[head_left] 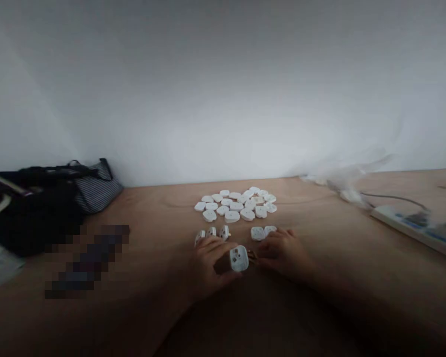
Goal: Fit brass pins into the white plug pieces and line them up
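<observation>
My left hand grips a small white plug housing between thumb and fingers, its hollow side with a few dark spots facing me. Just to the right, my right hand pinches small brass-coloured pieces close against the housing's edge; their exact shape is too small to make out. Beyond my left fingers, three white plug housings stand on edge in a row. Two more housings, one of them a square white housing, lie just past my right fingers.
A cluster of several white plug housings lies farther back on the wooden table. To the left are a black bag, a striped pouch and a pixelated dark object. Clear plastic and a power strip occupy the right.
</observation>
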### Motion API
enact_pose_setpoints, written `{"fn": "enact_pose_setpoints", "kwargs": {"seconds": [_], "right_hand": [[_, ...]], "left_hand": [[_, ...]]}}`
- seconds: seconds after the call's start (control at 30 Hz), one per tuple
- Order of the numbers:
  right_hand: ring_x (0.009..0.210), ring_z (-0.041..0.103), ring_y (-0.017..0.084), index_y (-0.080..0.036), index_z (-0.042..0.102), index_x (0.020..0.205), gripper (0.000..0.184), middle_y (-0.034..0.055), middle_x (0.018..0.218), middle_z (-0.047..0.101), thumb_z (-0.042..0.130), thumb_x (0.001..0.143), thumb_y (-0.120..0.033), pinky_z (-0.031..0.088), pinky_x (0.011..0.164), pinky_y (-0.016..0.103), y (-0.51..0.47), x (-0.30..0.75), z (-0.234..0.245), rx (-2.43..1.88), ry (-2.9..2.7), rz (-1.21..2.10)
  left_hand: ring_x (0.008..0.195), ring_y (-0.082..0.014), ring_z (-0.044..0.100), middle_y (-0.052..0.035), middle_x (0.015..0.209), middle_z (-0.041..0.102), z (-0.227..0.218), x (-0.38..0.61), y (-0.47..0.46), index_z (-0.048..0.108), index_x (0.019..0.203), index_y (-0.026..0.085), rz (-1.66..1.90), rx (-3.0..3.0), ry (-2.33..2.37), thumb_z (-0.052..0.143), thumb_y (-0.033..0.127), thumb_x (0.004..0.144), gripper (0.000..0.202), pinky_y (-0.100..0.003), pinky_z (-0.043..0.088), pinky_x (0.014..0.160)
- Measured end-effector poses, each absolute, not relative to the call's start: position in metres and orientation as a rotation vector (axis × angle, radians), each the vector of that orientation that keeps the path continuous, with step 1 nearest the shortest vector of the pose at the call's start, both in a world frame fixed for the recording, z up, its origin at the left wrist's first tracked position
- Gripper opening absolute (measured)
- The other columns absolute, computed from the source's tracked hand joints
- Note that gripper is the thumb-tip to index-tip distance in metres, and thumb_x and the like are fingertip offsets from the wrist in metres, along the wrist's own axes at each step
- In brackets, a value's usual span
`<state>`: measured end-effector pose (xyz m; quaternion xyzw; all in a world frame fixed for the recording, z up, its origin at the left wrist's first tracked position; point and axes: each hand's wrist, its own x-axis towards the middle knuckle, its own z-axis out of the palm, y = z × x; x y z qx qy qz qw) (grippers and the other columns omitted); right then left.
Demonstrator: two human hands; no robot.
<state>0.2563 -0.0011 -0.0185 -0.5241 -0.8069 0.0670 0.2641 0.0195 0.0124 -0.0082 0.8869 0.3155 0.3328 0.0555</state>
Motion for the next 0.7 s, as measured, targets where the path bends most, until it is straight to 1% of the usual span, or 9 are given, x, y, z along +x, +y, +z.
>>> {"fn": "enact_pose_setpoints", "kwargs": {"seconds": [0.07, 0.17, 0.27, 0.37, 0.5, 0.6, 0.7], "right_hand": [[0.087, 0.056, 0.023, -0.027, 0.070, 0.077, 0.021, 0.0010, 0.081, 0.068, 0.068, 0.069, -0.047, 0.031, 0.076, 0.034, 0.000, 0.256, -0.020, -1.505, -2.169, 0.192], [0.086, 0.056, 0.022, -0.033, 0.071, 0.079, 0.015, -0.0007, 0.080, 0.068, 0.064, 0.074, -0.046, 0.031, 0.076, 0.034, -0.001, 0.252, -0.023, -1.535, -2.188, 0.198], [0.087, 0.056, 0.022, -0.036, 0.071, 0.079, 0.010, -0.0014, 0.081, 0.069, 0.062, 0.078, -0.039, 0.032, 0.077, 0.036, -0.001, 0.247, -0.026, -1.557, -2.180, 0.195], [0.085, 0.058, 0.022, -0.030, 0.071, 0.074, 0.012, -0.0002, 0.079, 0.070, 0.061, 0.080, -0.032, 0.036, 0.077, 0.036, 0.000, 0.247, -0.029, -1.541, -2.129, 0.214], [0.074, 0.061, 0.019, -0.022, 0.068, 0.079, 0.013, 0.0027, 0.078, 0.069, 0.055, 0.082, -0.021, 0.043, 0.068, 0.031, 0.001, 0.250, -0.029, -1.378, -1.992, 0.268], [0.073, 0.063, 0.018, -0.021, 0.067, 0.083, 0.014, 0.0024, 0.079, 0.070, 0.053, 0.083, -0.020, 0.045, 0.070, 0.031, -0.004, 0.250, -0.025, -1.188, -1.935, 0.266], [0.073, 0.062, 0.017, -0.023, 0.066, 0.087, 0.015, 0.0016, 0.078, 0.070, 0.052, 0.085, -0.021, 0.046, 0.070, 0.031, -0.011, 0.246, -0.019, -1.012, -1.978, 0.277]], "left_hand": [[0.094, -0.0253, 0.057, -0.0069, 0.098, 0.068, -0.009, 0.019, 0.013, 0.062, 0.108, 0.020, 1.001, 2.711, 0.958, 0.076, 0.038, 0.064, 0.049, -0.041, 0.044, 0.086], [0.095, -0.0258, 0.057, -0.0070, 0.098, 0.068, -0.009, 0.019, 0.012, 0.063, 0.107, 0.020, 0.981, 2.720, 0.973, 0.076, 0.038, 0.064, 0.048, -0.041, 0.043, 0.086], [0.093, -0.0254, 0.057, -0.0067, 0.096, 0.069, -0.008, 0.020, 0.011, 0.063, 0.105, 0.020, 0.978, 2.719, 0.974, 0.076, 0.039, 0.064, 0.047, -0.041, 0.042, 0.086], [0.093, -0.0256, 0.057, -0.0059, 0.096, 0.069, -0.009, 0.020, 0.012, 0.063, 0.105, 0.022, 0.980, 2.740, 0.973, 0.075, 0.041, 0.064, 0.047, -0.043, 0.040, 0.087], [0.099, -0.0268, 0.054, -0.0062, 0.103, 0.068, -0.011, 0.018, 0.014, 0.062, 0.107, 0.022, 1.001, 2.771, 0.976, 0.074, 0.042, 0.065, 0.049, -0.044, 0.039, 0.090], [0.108, -0.0296, 0.050, -0.0073, 0.114, 0.063, -0.012, 0.018, 0.014, 0.063, 0.107, 0.023, 0.985, 2.805, 1.006, 0.074, 0.045, 0.065, 0.049, -0.048, 0.034, 0.096], [0.112, -0.0311, 0.049, -0.0074, 0.117, 0.062, -0.013, 0.019, 0.014, 0.064, 0.105, 0.025, 0.982, 2.820, 1.038, 0.074, 0.045, 0.064, 0.047, -0.053, 0.028, 0.100]]}}
